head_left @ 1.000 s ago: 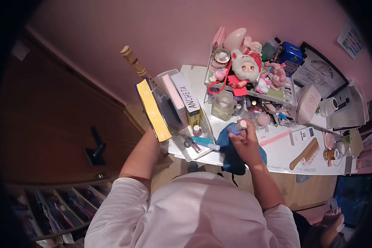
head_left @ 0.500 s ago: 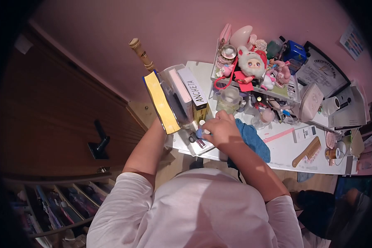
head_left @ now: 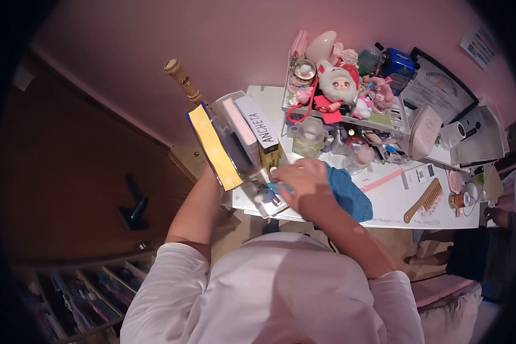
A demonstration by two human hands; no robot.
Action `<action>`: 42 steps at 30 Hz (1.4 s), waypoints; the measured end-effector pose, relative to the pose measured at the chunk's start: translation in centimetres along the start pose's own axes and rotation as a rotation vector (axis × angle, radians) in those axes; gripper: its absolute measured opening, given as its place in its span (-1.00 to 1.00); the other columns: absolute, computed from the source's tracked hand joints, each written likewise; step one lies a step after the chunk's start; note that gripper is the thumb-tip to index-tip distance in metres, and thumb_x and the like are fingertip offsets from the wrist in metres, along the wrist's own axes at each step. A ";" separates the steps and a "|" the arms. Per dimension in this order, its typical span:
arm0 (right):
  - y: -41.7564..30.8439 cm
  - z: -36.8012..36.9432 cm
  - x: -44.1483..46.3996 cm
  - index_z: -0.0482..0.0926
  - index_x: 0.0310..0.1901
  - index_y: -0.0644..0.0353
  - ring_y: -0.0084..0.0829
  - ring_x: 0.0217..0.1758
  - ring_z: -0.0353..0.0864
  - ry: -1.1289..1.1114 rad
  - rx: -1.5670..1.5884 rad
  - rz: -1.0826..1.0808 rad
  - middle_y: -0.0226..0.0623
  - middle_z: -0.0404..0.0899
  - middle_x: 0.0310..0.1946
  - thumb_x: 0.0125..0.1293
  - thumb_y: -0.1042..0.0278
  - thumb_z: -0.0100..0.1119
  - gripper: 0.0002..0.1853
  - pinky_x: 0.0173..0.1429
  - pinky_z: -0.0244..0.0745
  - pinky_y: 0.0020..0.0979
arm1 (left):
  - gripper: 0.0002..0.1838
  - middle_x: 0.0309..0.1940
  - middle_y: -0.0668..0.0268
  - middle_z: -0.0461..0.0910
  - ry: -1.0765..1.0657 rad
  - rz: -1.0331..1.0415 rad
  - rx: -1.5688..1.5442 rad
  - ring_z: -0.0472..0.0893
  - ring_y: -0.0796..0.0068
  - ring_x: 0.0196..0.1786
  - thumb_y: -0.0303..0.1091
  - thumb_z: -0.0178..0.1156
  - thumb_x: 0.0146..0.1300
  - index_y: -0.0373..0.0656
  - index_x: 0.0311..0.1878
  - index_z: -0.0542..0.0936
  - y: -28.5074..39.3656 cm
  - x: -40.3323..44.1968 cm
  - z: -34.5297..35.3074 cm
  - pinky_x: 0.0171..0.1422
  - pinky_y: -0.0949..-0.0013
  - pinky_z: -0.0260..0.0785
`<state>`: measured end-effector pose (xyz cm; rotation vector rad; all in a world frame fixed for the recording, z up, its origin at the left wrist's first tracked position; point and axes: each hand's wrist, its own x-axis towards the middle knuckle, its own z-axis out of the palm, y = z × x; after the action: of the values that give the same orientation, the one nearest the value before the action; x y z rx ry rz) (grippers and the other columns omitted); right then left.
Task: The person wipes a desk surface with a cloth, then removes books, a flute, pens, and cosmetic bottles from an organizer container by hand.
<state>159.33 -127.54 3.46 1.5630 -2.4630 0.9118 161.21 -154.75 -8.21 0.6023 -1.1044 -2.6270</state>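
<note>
Teal marker (head_left: 278,188), long axis roughly sideways, under right hand (head_left: 308,179), grip unclear; left hand hidden, grip unknown

Desk (head_left: 391,199) right of door (head_left: 69,172)
Books (head_left: 215,149) in holder (head_left: 274,210) left, cloth (head_left: 350,195) centre, comb (head_left: 422,200) right; doll (head_left: 341,86) on tray (head_left: 374,126) behind.

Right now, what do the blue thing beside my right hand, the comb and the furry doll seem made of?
Blue thing: fabric, matte; it slumps in soft folds. Comb: probably wood, smooth; tan colouring, though plastic is possible. Furry doll: likely plush, matte; its white pile looks fluffy.
</note>
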 end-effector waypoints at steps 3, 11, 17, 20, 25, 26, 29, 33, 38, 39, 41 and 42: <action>3.7 -1.6 -3.7 0.55 -0.15 -0.01 -0.25 0.02 0.41 0.233 0.106 0.197 -0.27 0.55 -0.14 -0.01 0.43 0.23 -0.69 0.12 0.23 -0.20 | -0.64 -0.17 0.28 0.51 -0.003 0.002 -0.002 0.55 0.41 -0.16 -0.13 -0.15 0.39 -0.16 0.08 0.38 -0.1 -0.1 0.0 -0.08 0.35 0.44; 8.9 1.2 -10.3 0.55 -0.24 0.13 -0.17 -0.10 0.48 0.168 0.036 0.289 -0.24 0.54 -0.24 -0.11 0.54 0.12 -0.70 -0.01 0.37 -0.31 | -0.65 -0.19 0.29 0.51 0.006 0.007 -0.006 0.55 0.42 -0.17 -0.15 -0.15 0.40 -0.16 0.08 0.38 -1.0 -0.7 0.0 -0.11 0.36 0.44; 5.9 -3.6 -10.2 0.52 -0.15 0.10 -0.17 -0.37 0.56 -0.312 0.504 0.516 -0.19 0.51 -0.49 0.20 0.09 0.14 -0.71 -0.26 0.43 -0.27 | -0.66 -0.20 0.30 0.51 0.021 0.018 -0.004 0.55 0.43 -0.19 -0.17 -0.15 0.40 -0.16 0.08 0.38 -1.4 -1.1 -0.4 -0.12 0.37 0.45; 2.6 -3.2 -8.4 0.50 -0.09 0.03 -0.20 -0.42 0.54 -0.403 0.287 0.235 -0.27 0.50 -0.57 0.17 0.14 0.18 -0.70 -0.27 0.42 -0.31 | -0.67 -0.21 0.30 0.51 0.028 0.029 0.000 0.56 0.44 -0.19 -0.18 -0.15 0.40 -0.16 0.08 0.38 -1.6 -1.2 -0.4 -0.13 0.38 0.45; 2.4 -0.9 -8.2 0.50 -0.07 -0.05 -0.15 -0.39 0.54 -0.411 0.176 0.069 -0.23 0.53 -0.52 0.13 0.16 0.19 -0.69 -0.30 0.40 -0.24 | -0.68 -0.22 0.30 0.51 0.052 0.054 0.001 0.56 0.45 -0.20 -0.19 -0.15 0.41 -0.16 0.08 0.38 -2.7 -1.8 -0.5 -0.14 0.38 0.45; 2.4 -0.7 -8.5 0.51 -0.10 -0.04 -0.16 -0.39 0.53 -0.340 0.160 0.050 -0.22 0.53 -0.52 0.12 0.17 0.20 -0.71 -0.31 0.40 -0.24 | -0.68 -0.22 0.31 0.51 0.058 0.061 0.002 0.56 0.45 -0.21 -0.19 -0.15 0.41 -0.16 0.08 0.38 -2.9 -1.9 -0.5 -0.15 0.39 0.45; 3.5 0.2 -9.5 0.53 -0.24 0.00 -0.17 -0.42 0.52 -0.238 0.120 0.047 -0.25 0.51 -0.54 0.08 0.18 0.25 -0.77 -0.33 0.39 -0.25 | -0.69 -0.23 0.31 0.51 0.081 0.096 0.003 0.56 0.46 -0.21 -0.20 -0.15 0.41 -0.16 0.08 0.37 -4.2 -2.0 -0.9 -0.15 0.39 0.46; 4.6 -1.5 -11.4 0.55 -0.22 -0.01 -0.18 -0.38 0.52 -0.261 0.090 0.047 -0.26 0.49 -0.57 0.09 0.16 0.23 -0.77 -0.29 0.40 -0.22 | -0.69 -0.24 0.31 0.51 0.130 0.198 0.030 0.56 0.46 -0.22 -0.21 -0.15 0.41 -0.16 0.07 0.37 -6.6 -2.7 -1.4 -0.17 0.40 0.46; 6.6 -4.5 -13.3 0.54 -0.30 0.02 -0.21 -0.38 0.51 -0.289 0.109 0.072 -0.29 0.47 -0.58 0.02 0.21 0.29 -0.79 -0.27 0.40 -0.24 | -0.62 -0.08 0.29 0.46 0.251 0.300 0.265 0.50 0.48 -0.06 -0.16 -0.17 0.42 -0.17 0.16 0.29 -8.6 -7.0 2.7 0.02 0.40 0.37; 7.1 -5.1 -13.6 0.54 -0.33 0.03 -0.23 -0.38 0.52 -0.258 0.109 0.055 -0.31 0.47 -0.57 -0.03 0.23 0.33 -0.77 -0.28 0.40 -0.26 | -0.59 -0.03 0.28 0.44 0.291 0.307 0.252 0.47 0.48 0.00 -0.13 -0.19 0.43 -0.18 0.19 0.27 -8.7 -8.0 4.2 0.09 0.39 0.34; 7.7 -6.4 -14.0 0.54 -0.34 0.02 -0.24 -0.38 0.52 -0.260 0.075 0.062 -0.32 0.47 -0.57 -0.06 0.25 0.35 -0.76 -0.29 0.41 -0.27 | -0.53 0.05 0.26 0.38 0.261 0.306 0.185 0.40 0.47 0.09 -0.06 -0.25 0.44 -0.18 0.24 0.21 -9.9 -8.4 4.6 0.21 0.38 0.22; 8.1 -7.1 -14.3 0.54 -0.34 0.02 -0.24 -0.38 0.52 -0.259 0.059 0.070 -0.32 0.47 -0.58 -0.08 0.25 0.36 -0.76 -0.30 0.41 -0.27 | -0.50 0.09 0.25 0.35 0.245 0.304 0.154 0.37 0.47 0.14 -0.02 -0.27 0.44 -0.18 0.26 0.19 -10.5 -8.5 4.6 0.27 0.38 0.17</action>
<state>157.56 -110.00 0.34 1.7245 -2.7032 0.8472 166.12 -141.56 -10.44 0.7030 -1.2195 -2.1630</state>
